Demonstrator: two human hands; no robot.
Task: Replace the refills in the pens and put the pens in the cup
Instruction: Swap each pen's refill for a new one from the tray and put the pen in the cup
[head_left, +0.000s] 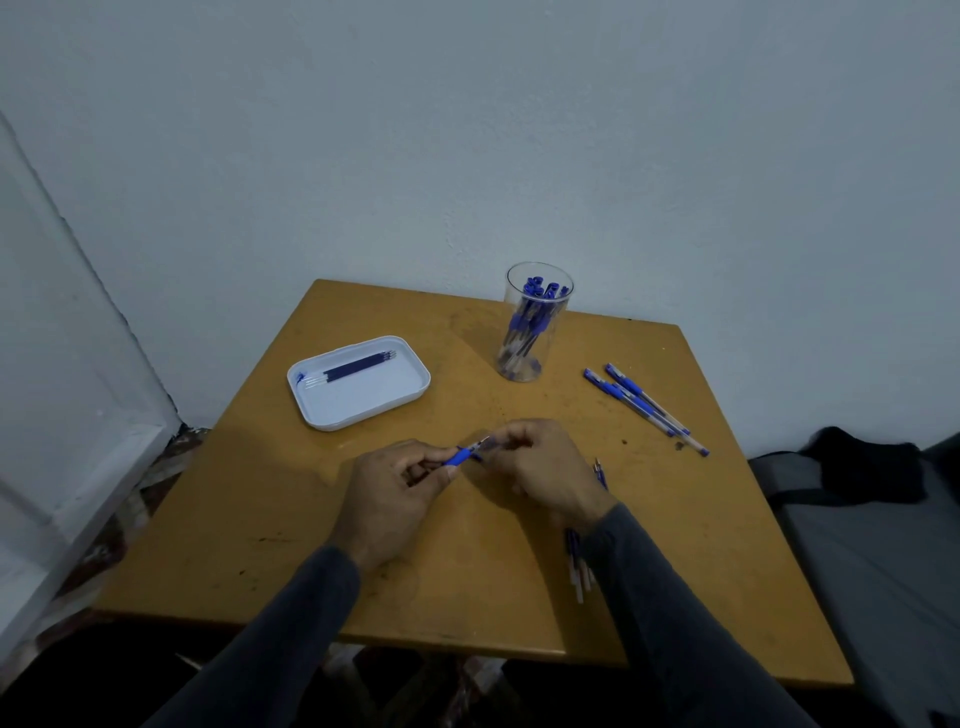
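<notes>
Head view: we are holding one pen (464, 455) between both hands over the near middle of the table (363, 587), lifted clear of the wood so it can be turned and pulled freely. Our left hand (395, 493) is pinching the blue grip section, fingers closed round it; our right hand (540, 467) is closing on the other end, where a thin pointed tip is showing between the two hands. We judge we are seating or unscrewing the tip end, with the refill swap in hand; which of the two we cannot tell, as our fingers are hiding the joint.

Just right of the grip and partly under our right wrist, a small bunch of loose pieces (579, 566) is lying on the table, likely spent refills or barrels parked within easy reach; too hidden to say which.

Beyond the grip to the left, the white tray (410, 392) is keeping the fresh refills (353, 370) together in a neat row, so they are not rolling off.

Beyond the grip to the right, a few pens (641, 402) are lying side by side on the bare table, apparently waiting their turn.

Farther back, the clear cup (537, 325) is standing upright with several pens already in it, caps up. That suggests we are well into the job, with this pen and the waiting ones left.
</notes>
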